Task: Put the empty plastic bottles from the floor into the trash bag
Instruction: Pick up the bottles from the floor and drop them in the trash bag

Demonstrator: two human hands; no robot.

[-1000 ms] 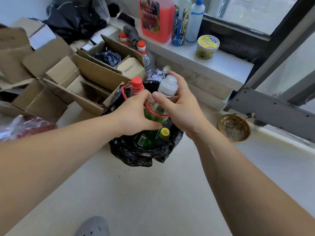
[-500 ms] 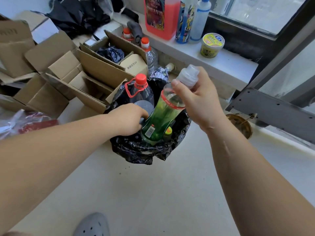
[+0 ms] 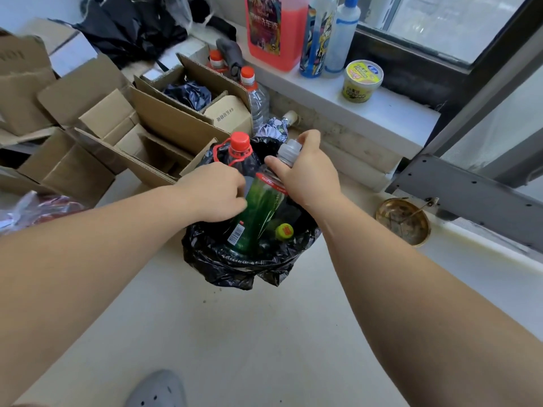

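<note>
A black trash bag (image 3: 235, 268) stands open on the floor with bottles in it. A green bottle (image 3: 258, 210) with a white cap stands tilted inside it, and my right hand (image 3: 308, 177) grips its neck and cap. My left hand (image 3: 214, 195) is curled at the bag's left side, its fingers closed against the body of a clear red-capped bottle (image 3: 240, 142) that sticks out of the bag. A yellow-capped bottle (image 3: 284, 231) lies deeper in the bag. Two more red-capped clear bottles (image 3: 258, 101) stand on the floor behind, by the ledge.
Open cardboard boxes (image 3: 164, 127) crowd the left, close to the bag. A white window ledge (image 3: 382, 110) carries a red jug (image 3: 276, 27), spray bottles and a yellow tub (image 3: 363, 80). A brass bowl (image 3: 402, 221) sits at right below a grey metal frame (image 3: 470, 195). My shoe (image 3: 158, 389) is below.
My right hand swung the green bottle's top right, then brought it back and lower into the bag. My left hand let go of it and dropped to the bag's left side.
</note>
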